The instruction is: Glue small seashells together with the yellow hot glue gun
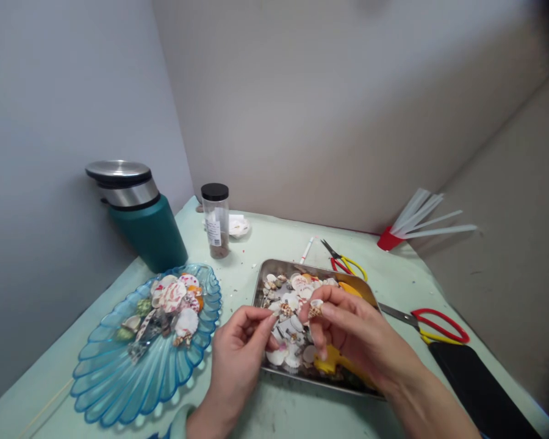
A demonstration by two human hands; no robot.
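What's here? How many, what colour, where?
Table: one, green, underneath
Walls: three, grey, around
Flask: one, teal, back left
Jar: one, clear, black lid, beside flask
Unclear item: one, white, behind jar
Plate: one, blue, left
Shells: uncountable, mixed colours, plate and tray
Tray: one, silver, centre
Half-hidden item: count unclear, yellow, in tray
Rod: one, white and red, behind tray
Scissors: two, red-yellow, behind and right of tray
Cup: one, red, back right
Sticks: several, whitish, in cup
Slab: one, black, front right
Skewer: one, yellowish, front left
Sleeve: one, teal, left wrist
Left hand: one, bare, at tray's left
Right hand: one, bare, over tray, holding shell
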